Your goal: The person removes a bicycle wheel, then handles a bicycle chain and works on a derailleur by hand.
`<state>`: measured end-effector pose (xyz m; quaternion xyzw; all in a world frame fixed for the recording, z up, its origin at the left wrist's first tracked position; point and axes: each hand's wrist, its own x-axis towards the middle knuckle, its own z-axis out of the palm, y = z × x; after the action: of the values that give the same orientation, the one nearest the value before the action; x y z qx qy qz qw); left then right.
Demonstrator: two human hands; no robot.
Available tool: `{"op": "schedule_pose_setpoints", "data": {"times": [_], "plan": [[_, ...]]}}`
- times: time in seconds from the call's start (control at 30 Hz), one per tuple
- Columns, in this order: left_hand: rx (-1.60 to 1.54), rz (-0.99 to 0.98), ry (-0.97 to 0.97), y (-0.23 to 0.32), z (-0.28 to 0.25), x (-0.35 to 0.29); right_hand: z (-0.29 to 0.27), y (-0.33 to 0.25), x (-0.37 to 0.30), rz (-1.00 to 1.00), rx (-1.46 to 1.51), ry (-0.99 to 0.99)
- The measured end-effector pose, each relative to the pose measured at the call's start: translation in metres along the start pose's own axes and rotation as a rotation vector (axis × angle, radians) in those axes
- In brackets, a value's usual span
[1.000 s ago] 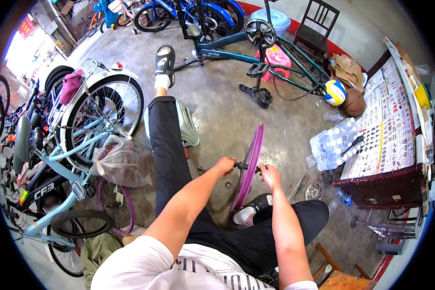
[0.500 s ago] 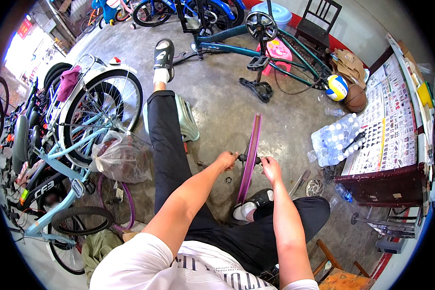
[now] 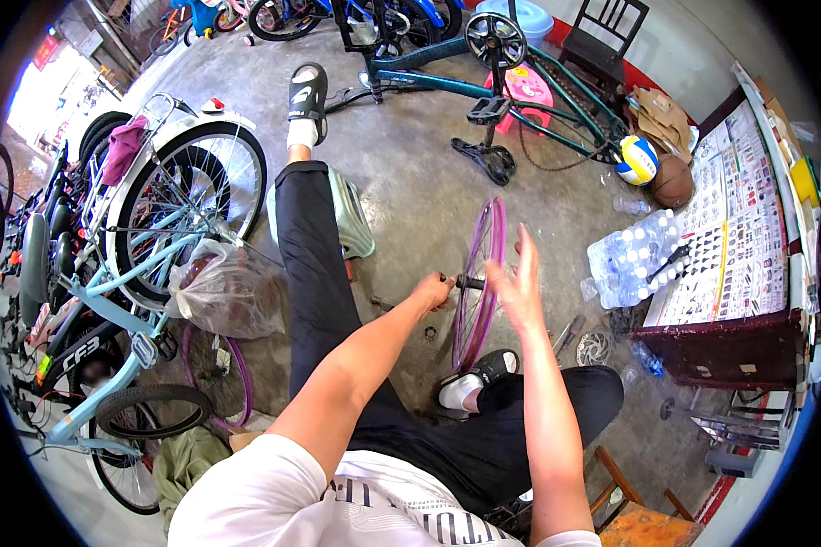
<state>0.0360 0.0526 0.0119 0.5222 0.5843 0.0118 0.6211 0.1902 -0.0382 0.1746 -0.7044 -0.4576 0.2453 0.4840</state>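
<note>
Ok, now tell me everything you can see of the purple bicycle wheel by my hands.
The purple bicycle wheel has a shiny, metal-looking rim, thin spokes and a dark cylindrical hub; no tyre shows on it. It stands nearly upright, slightly tilted, seen at a steep angle over the grey concrete floor, its lower edge beside your black open-toed slipper. Your bare left hand grips the hub's left end; your bare right hand, open and blurred, is at the rim's right side, whether touching is unclear.

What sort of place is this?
Probably a bicycle repair shop: an upturned teal bike frame lacks its rear wheel, a loose brake rotor lies on the floor, and the left hand holds a purple-rimmed wheel at its axle.
</note>
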Motion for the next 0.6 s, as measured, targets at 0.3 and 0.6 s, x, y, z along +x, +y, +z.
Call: {"op": "schedule_pose_setpoints", "data": {"times": [0.3, 0.6], "plan": [[0.071, 0.021, 0.085, 0.013, -0.005, 0.011, 0.008, -0.013, -0.001, -0.211, -0.453, 0.003], [0.254, 0.711, 0.704, 0.104, -0.046, -0.062, 0.023, -0.014, -0.011, -0.156, -0.362, 0.041]]}}
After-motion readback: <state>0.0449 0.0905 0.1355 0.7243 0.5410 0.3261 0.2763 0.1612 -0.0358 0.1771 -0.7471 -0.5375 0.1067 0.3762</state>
